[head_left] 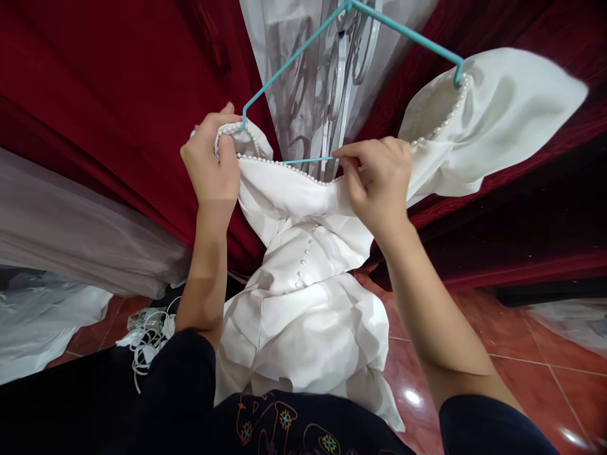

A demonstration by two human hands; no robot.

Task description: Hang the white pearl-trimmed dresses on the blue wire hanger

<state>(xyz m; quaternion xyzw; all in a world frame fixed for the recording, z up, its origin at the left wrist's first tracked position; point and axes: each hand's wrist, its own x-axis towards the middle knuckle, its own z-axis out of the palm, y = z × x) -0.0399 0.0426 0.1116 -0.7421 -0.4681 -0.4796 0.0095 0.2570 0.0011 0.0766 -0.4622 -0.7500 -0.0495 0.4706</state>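
Note:
A white satin dress (303, 309) with a pearl-trimmed neckline and a row of small buttons hangs in front of me. Its right puffed sleeve (512, 120) loops over one end of a light blue hanger (294, 63). My left hand (213, 158) is closed on the pearl-edged sleeve opening at the hanger's other end. At the neckline, my right hand (374, 177) pinches near the hanger's thin lower bar, its fingertips against the dress's upper edge. Whether the right fingers hold bar, fabric or both is hard to separate.
Dark red curtains (118, 76) hang on both sides, with a white ornate metal frame (336, 82) between them. White cables (147, 347) lie in a tangle at the lower left. Sheer pale fabric (85, 221) hangs on the left, above red floor tiles (531, 366).

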